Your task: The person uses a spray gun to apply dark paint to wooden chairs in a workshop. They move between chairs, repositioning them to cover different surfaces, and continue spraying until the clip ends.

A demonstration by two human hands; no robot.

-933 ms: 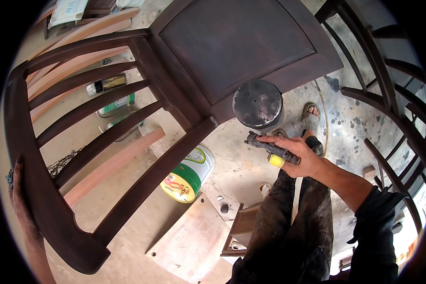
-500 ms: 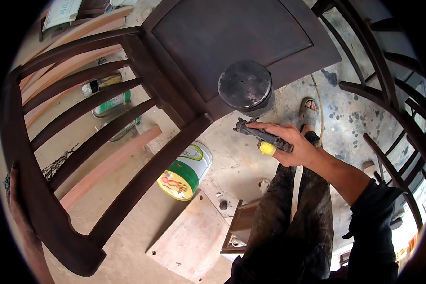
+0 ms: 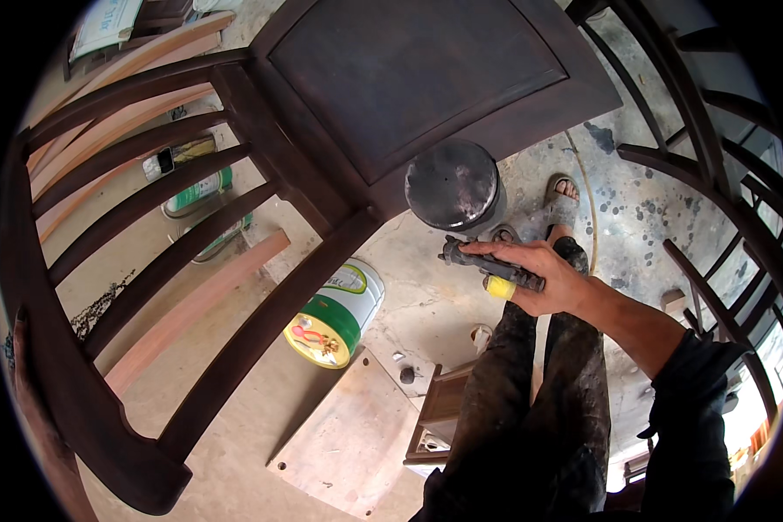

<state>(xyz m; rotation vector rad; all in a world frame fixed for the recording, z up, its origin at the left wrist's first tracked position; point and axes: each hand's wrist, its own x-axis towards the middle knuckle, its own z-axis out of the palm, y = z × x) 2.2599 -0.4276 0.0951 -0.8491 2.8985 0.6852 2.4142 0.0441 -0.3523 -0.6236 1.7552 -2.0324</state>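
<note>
A dark brown wooden chair fills the left and top, with a slatted back [image 3: 148,217] and a panelled seat [image 3: 418,78]. At the far left edge, my left hand [image 3: 22,370] lies along the outer rail of the chair back and grips it; most of its fingers are hidden, and the visible skin is stained dark. In my right hand [image 3: 552,277] is a spray gun [image 3: 496,263], with fingers wrapped round its black body and yellow tape on it. Its round black paint cup [image 3: 452,184] sits in front of the hand, below the seat's near edge.
A white, green and yellow paint bucket [image 3: 335,313] lies on its side near a pale board [image 3: 348,435]. Several light wooden strips [image 3: 122,78] lie beyond the chair back. More dark chair frames [image 3: 705,113] stand at right, and a thin hose [image 3: 588,191] crosses the spotted floor.
My right hand and the spray gun have moved slightly right and toward me, away from the seat edge. The chair sits slightly further left in view, still with my left hand on it.
</note>
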